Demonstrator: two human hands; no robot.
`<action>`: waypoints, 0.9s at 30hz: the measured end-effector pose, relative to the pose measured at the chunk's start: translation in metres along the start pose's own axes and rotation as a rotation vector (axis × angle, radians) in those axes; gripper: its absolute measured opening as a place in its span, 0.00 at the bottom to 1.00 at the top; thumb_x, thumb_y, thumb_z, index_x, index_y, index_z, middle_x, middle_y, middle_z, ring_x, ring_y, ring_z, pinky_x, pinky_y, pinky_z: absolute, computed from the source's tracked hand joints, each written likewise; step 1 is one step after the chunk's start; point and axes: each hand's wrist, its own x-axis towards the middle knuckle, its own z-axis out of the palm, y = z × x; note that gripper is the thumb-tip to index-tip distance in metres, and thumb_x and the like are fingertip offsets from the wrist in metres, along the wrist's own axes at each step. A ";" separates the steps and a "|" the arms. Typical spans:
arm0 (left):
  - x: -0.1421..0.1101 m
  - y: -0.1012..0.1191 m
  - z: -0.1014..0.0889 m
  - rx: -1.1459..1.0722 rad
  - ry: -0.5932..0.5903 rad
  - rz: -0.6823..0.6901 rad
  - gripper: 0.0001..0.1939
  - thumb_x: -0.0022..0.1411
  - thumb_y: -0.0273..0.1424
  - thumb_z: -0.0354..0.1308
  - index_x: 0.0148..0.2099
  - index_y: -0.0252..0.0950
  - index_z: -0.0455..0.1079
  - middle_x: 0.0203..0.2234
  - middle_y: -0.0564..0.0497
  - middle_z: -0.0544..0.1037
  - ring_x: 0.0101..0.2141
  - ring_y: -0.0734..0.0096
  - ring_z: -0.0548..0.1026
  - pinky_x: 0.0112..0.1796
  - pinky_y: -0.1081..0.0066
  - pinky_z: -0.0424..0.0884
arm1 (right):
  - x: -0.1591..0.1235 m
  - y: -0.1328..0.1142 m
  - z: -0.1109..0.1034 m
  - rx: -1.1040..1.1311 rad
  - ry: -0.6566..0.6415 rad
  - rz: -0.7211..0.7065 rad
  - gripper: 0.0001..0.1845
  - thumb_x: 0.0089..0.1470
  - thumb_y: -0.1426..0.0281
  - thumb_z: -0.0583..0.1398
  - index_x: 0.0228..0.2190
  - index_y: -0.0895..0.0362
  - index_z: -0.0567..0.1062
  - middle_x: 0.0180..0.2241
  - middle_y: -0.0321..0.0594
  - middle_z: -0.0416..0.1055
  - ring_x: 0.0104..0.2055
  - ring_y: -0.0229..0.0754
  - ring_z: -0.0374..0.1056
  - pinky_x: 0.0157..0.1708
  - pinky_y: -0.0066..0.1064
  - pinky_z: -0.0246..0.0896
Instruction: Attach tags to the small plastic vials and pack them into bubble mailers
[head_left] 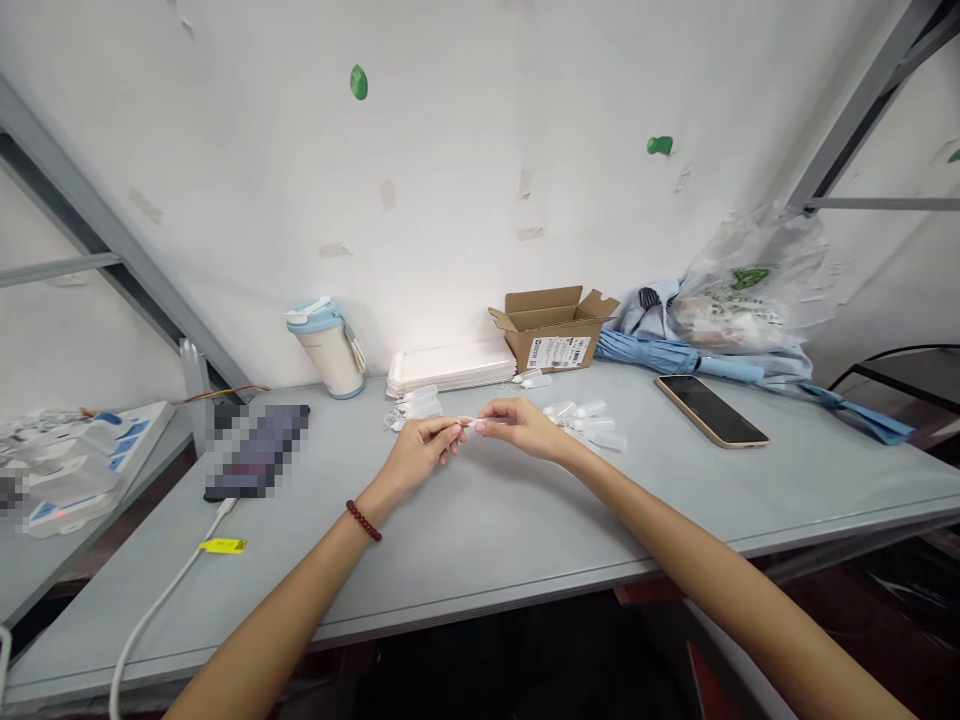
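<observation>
Left hand [420,452], right hand [527,428], white piece [472,422] between

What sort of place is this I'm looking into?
Probably a workshop or packing bench, though personal items share it: a long grey table holds groups of small translucent plastic pieces and an open cardboard box.

Passage along tabletop [510,535] front; tubes [596,425], carton [559,340] block rear.

Small white piece [475,424], pinched at fingertips of left hand [421,448] and right hand [523,428], bridging the narrow gap between them. Lies roughly crosswise, near level. Pale, slim where exposed; ends covered by fingers, full shape hidden, detail too small to tell.
</observation>
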 end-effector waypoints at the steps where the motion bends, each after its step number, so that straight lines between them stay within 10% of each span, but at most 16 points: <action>1: 0.000 0.001 0.000 -0.010 -0.005 0.005 0.17 0.54 0.41 0.57 0.36 0.33 0.76 0.25 0.50 0.73 0.21 0.78 0.64 0.21 0.75 0.62 | 0.000 0.000 0.000 -0.003 0.017 -0.002 0.18 0.49 0.56 0.60 0.27 0.60 0.74 0.28 0.37 0.71 0.33 0.37 0.64 0.34 0.28 0.57; 27: -0.003 0.006 0.002 0.082 -0.037 0.021 0.16 0.57 0.41 0.54 0.28 0.33 0.71 0.26 0.48 0.74 0.23 0.76 0.66 0.23 0.74 0.62 | -0.001 -0.005 -0.001 -0.081 0.029 0.047 0.21 0.50 0.55 0.58 0.20 0.60 0.73 0.18 0.32 0.61 0.21 0.30 0.51 0.22 0.25 0.44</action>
